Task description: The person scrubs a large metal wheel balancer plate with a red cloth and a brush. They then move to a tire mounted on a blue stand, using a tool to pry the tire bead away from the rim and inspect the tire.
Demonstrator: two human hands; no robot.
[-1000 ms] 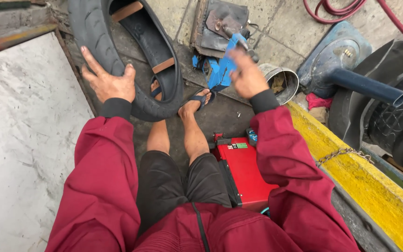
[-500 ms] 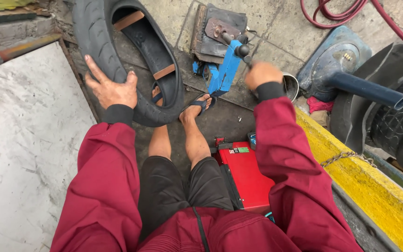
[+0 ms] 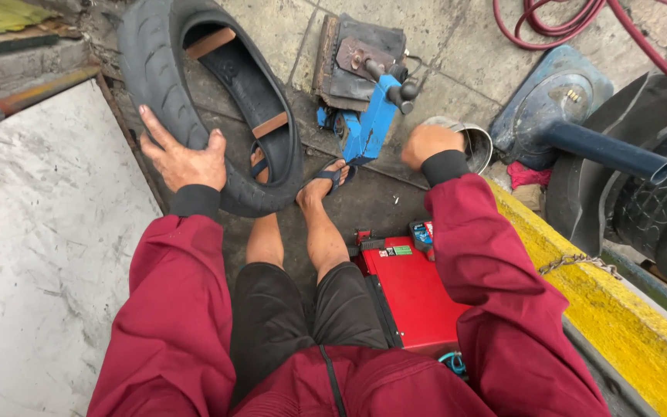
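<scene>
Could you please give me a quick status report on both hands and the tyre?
Left hand spread flat on the black tyre, fingers open. Right hand closed in a fist by the metal can, holding nothing visible. Blue tool lies beside the tyre.

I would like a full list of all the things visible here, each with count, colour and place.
tyre: one, black, upper left on the ground, wooden spreader sticks inside
blue tool: one, blue with dark knobs, top centre on the ground
metal can: one, silver, just right of the right hand
red box: one, red, on the ground beside the right leg
hose: one, dark red, top right
steel stand: one, blue-grey base with dark pipe, right
stacked tyres: several, black, far right
yellow kerb: one, lower right, a chain lies on it
metal sheet: one, grey, left
left hand: fingers spread on the tyre
right hand: closed, by the metal can; I cannot tell if it holds anything
</scene>
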